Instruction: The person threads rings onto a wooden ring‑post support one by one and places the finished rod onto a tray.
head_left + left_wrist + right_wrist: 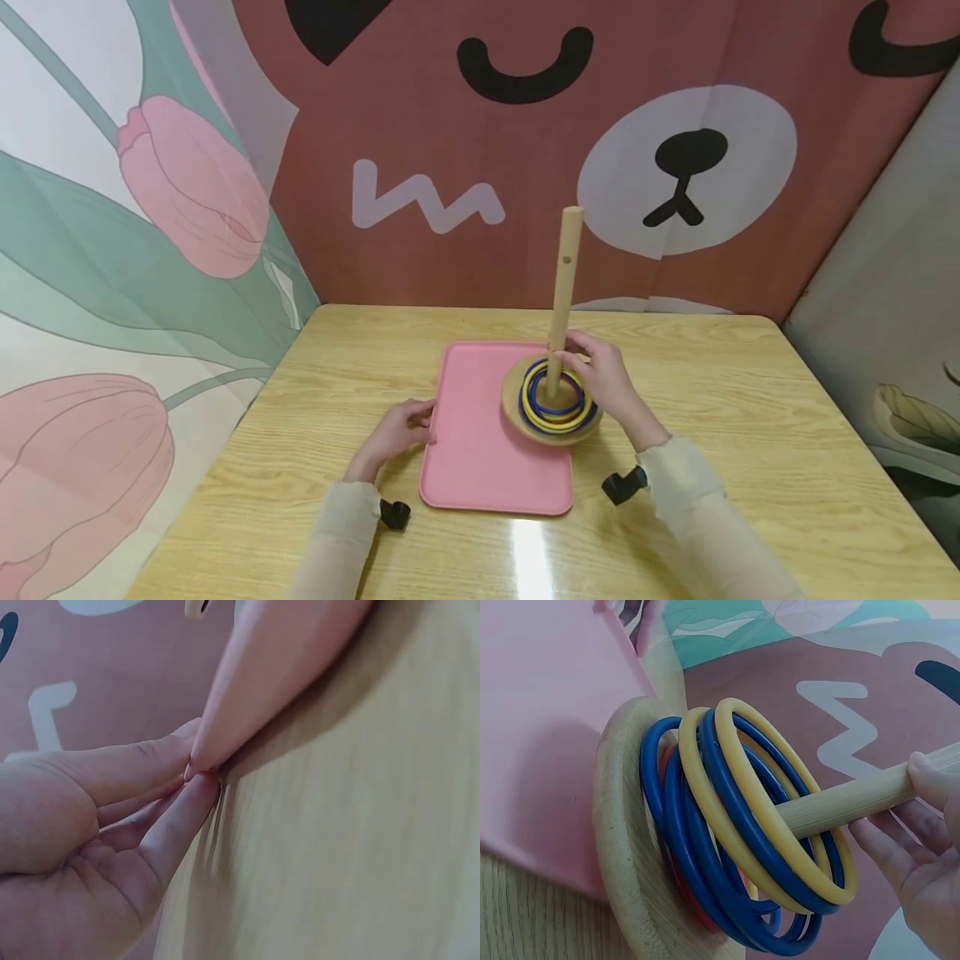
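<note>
A pink tray (472, 467) lies on the table, its left edge pinched between the thumb and fingers of my left hand (397, 432). In the left wrist view, that hand (112, 832) has the rim at its fingertips. My right hand (606, 379) grips the lower part of a wooden post (567, 258), which leans slightly right. The post's round wooden base (512, 404) overlaps the tray's right side; whether it rests flat there I cannot tell. Around the post sit several rings, yellow (744, 780) and blue (651, 776), with a red ring (697, 907) partly hidden.
The wood-grain table (697, 367) extends on both sides of the tray. Behind it hangs a printed backdrop (420, 275) with a bear face, and flower-patterned panels (195, 187) stand at the left. Black wrist cameras (624, 485) are strapped to both wrists.
</note>
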{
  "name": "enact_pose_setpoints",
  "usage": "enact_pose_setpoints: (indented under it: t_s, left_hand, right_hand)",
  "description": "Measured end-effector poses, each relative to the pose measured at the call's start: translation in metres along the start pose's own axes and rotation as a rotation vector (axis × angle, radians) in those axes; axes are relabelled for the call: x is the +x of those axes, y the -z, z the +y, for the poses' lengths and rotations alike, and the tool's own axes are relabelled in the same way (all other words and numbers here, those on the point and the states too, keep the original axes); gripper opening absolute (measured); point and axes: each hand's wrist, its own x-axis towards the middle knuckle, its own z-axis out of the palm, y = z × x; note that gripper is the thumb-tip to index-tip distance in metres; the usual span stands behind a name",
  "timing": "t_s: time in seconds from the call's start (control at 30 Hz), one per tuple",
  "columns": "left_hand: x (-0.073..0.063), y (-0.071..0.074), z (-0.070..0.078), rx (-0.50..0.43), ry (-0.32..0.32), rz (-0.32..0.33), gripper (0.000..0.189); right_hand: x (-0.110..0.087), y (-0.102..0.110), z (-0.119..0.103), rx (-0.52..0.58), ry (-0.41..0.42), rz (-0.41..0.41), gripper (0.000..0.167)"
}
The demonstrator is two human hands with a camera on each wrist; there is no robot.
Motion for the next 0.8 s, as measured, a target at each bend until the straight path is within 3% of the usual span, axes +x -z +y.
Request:
enact_pose_setpoints:
  t_s: [0.43,0.8]
  left_hand:
    - [0.012,-0.039,0.021,-0.023,-0.012,0.0,0.056]
    - [0.015,-0.053,0.028,-0.022,-0.021,0.0,0.058]
  right_hand:
    - [-0.004,-0.009,0.002,0.025,-0.041,-0.022,0.025]
    - [-0.008,-0.013,0.008,0.028,-0.058,-0.024,0.024]
